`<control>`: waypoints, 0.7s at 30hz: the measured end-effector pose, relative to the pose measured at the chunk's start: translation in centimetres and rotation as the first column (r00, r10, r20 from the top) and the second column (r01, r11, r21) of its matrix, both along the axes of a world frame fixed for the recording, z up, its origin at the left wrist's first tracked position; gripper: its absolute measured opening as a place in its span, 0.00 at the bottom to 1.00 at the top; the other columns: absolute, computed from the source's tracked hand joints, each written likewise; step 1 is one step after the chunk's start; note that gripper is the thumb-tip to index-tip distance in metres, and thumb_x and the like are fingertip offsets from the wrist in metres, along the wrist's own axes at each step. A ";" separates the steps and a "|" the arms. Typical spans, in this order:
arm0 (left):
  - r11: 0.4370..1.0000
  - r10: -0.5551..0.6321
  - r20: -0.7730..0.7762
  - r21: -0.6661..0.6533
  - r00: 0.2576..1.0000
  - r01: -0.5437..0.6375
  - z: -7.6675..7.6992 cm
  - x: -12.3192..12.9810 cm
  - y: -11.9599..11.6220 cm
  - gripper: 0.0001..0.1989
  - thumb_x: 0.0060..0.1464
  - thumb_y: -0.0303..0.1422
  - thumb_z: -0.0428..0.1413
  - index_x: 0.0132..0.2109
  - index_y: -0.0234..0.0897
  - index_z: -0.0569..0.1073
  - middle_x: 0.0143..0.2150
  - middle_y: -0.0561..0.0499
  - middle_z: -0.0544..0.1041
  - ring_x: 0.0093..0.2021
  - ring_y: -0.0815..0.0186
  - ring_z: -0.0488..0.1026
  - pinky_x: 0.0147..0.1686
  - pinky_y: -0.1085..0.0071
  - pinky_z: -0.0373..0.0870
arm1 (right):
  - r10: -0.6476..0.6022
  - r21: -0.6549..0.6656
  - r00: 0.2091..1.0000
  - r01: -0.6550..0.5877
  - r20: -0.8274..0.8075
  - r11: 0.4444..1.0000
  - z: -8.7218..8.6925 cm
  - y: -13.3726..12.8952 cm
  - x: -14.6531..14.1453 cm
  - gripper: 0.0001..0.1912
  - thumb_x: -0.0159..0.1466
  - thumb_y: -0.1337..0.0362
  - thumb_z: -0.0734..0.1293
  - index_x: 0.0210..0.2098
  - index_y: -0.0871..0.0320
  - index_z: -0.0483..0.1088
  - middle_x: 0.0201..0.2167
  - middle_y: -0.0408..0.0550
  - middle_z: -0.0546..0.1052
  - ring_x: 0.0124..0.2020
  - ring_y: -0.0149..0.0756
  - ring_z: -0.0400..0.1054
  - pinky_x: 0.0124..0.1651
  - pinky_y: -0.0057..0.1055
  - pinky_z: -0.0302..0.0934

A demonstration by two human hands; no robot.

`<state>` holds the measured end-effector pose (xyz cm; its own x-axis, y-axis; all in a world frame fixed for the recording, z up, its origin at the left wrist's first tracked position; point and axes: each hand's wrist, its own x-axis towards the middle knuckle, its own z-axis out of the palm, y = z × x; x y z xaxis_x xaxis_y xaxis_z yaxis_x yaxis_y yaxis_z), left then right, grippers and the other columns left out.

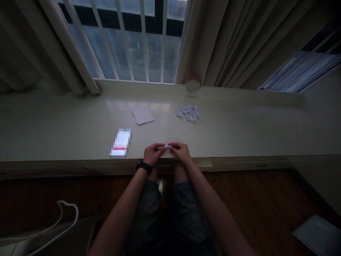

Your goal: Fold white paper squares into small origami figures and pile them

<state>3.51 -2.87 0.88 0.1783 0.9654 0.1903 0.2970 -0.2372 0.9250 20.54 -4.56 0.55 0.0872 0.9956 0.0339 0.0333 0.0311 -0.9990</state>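
Observation:
Between my two hands, at the front edge of the pale ledge (239, 131), is a small narrow piece of folded white paper (165, 146). My left hand (153, 153), with a black watch (144, 166) on its wrist, pinches the paper's left end. The right end is pinched by my right hand (181, 151). Beyond my hands lies a small stack of square white paper sheets (143, 115), slightly fanned. To its right is a loose heap of folded or crumpled white paper pieces (188, 112).
A phone with a lit, blurred-out screen (121, 143) lies left of my hands. Curtains (218, 42) and a barred window (138, 46) stand behind the ledge. A white looped cord or tube (77, 213) is at lower left, and a pale flat object (319, 234) at lower right.

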 end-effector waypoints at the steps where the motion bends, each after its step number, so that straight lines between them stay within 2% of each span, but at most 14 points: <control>1: 1.000 0.001 -0.013 -0.012 1.000 -0.001 0.1 0.0 0.0 0.13 0.48 0.40 0.60 0.38 0.37 0.78 0.37 0.47 0.79 0.34 0.65 0.74 0.36 0.70 0.71 | -0.007 0.003 1.000 0.007 0.012 1.000 0.0 0.0 -0.1 0.18 0.48 0.55 0.72 0.34 0.60 0.76 0.24 0.47 0.77 0.24 0.33 0.69 0.30 0.30 0.63; 4: 0.999 0.015 -0.021 -0.046 1.000 -0.016 0.2 -0.1 0.0 0.15 0.47 0.43 0.60 0.36 0.36 0.78 0.33 0.47 0.79 0.32 0.64 0.75 0.33 0.71 0.70 | -0.026 0.014 0.999 0.025 0.043 1.000 -0.2 0.2 -0.2 0.17 0.49 0.54 0.71 0.34 0.60 0.76 0.23 0.46 0.76 0.24 0.33 0.68 0.29 0.29 0.62; 13: 0.976 0.013 0.140 -0.217 0.990 0.018 0.4 0.2 -0.2 0.19 0.42 0.43 0.63 0.37 0.32 0.78 0.28 0.46 0.79 0.27 0.65 0.75 0.26 0.73 0.70 | -0.019 0.004 0.995 0.019 0.101 1.000 -0.5 0.4 -0.1 0.17 0.51 0.52 0.70 0.30 0.60 0.74 0.19 0.42 0.71 0.17 0.28 0.60 0.21 0.26 0.55; 17: 0.972 -0.013 0.148 -0.231 0.989 0.048 0.5 0.1 -0.2 0.21 0.42 0.43 0.63 0.41 0.32 0.78 0.28 0.47 0.79 0.27 0.65 0.75 0.26 0.73 0.70 | 0.027 -0.021 0.994 -0.025 0.108 0.999 -0.5 0.4 0.0 0.16 0.52 0.51 0.68 0.29 0.60 0.72 0.17 0.40 0.69 0.16 0.28 0.59 0.21 0.26 0.54; 21: 0.970 -0.024 0.134 -0.236 0.991 0.055 0.6 0.0 -0.2 0.20 0.41 0.42 0.63 0.39 0.32 0.79 0.27 0.46 0.79 0.26 0.66 0.74 0.26 0.73 0.70 | 0.028 -0.012 0.990 -0.027 0.138 1.000 -0.7 0.4 0.1 0.14 0.54 0.53 0.66 0.26 0.59 0.69 0.16 0.40 0.67 0.17 0.28 0.58 0.20 0.26 0.53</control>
